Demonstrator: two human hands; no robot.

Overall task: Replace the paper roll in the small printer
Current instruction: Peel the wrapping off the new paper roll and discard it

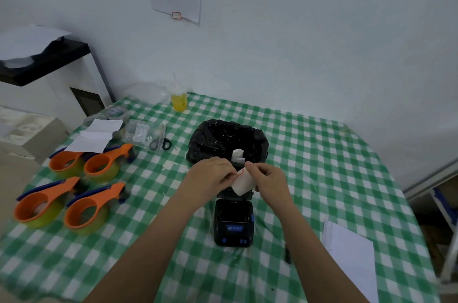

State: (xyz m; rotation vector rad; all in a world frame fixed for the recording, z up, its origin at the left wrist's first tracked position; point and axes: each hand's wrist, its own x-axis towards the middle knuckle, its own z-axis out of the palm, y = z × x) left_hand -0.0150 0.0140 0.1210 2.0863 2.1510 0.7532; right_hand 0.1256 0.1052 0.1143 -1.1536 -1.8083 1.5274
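A small black printer (233, 224) with blue buttons lies on the green checked tablecloth, its lid open at the far end. Just above that open end, my left hand (210, 175) and my right hand (269, 180) hold a white paper roll (244, 183) between them. Both hands pinch at its upper edge, where a thin red line shows. Behind the hands stands a small bin lined with a black bag (226, 140). Inside it sits another white roll (238, 155).
Several orange tape dispensers (74, 188) lie at the left. Scissors (161, 142), clear packets and a white sheet (95, 137) lie at the back left, a yellow drink cup (179, 100) by the wall. A spiral notebook (349, 260) and a dark pen (287, 254) sit at the right.
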